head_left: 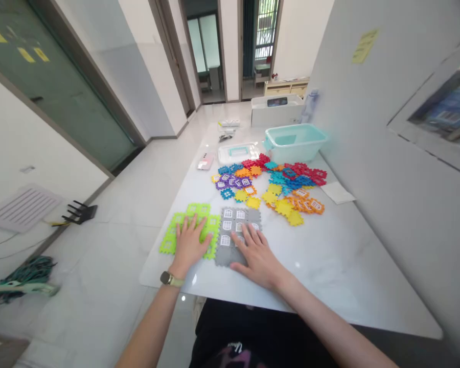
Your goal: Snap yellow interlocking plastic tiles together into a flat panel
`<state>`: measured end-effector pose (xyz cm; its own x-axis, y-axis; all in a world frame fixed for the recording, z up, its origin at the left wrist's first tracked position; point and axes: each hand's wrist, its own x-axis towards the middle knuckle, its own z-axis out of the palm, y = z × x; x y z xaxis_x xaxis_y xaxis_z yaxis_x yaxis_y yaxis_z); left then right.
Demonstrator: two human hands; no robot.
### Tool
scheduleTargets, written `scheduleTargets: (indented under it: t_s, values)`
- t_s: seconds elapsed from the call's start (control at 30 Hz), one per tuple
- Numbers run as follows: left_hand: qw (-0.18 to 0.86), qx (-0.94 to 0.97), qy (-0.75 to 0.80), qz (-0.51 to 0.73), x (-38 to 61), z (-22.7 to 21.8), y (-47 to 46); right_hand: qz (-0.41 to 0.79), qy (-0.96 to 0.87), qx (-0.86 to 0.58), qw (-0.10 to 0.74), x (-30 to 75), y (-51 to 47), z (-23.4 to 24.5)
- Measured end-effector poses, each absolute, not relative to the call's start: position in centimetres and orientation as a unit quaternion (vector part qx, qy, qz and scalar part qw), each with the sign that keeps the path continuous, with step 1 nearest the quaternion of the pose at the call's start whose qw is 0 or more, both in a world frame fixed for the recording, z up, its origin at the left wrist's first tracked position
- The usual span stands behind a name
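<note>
My left hand lies flat, fingers spread, on a joined sheet of lime green puzzle tiles near the table's front left. My right hand rests flat, fingers stretched out, on a joined sheet of grey window tiles right beside the green one. The two sheets touch along one edge. A watch sits on my left wrist. Behind the sheets a loose heap of coloured tiles in red, blue, yellow, orange and purple spreads over the table's middle.
The white marble table stands against a wall on the right. A teal plastic tub, a clear lidded box, a phone and a white box sit at the far end. A white paper lies by the wall.
</note>
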<state>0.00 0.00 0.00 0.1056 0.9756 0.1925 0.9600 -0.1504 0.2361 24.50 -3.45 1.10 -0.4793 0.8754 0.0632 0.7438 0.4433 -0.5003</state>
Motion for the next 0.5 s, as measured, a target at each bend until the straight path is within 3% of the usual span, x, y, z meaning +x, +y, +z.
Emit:
scheduleTargets:
  t_s: [0.13,0.5]
  values:
    - [-0.004,0.738,0.670,0.085,-0.5,-0.6,0.2,0.162,-0.860,-0.473,0.106,24.3,-5.4,-0.5]
    - [0.002,0.703,0.708,0.063,-0.7,0.3,8.3,0.149,-0.864,-0.472,0.088,25.4,-8.9,-0.1]
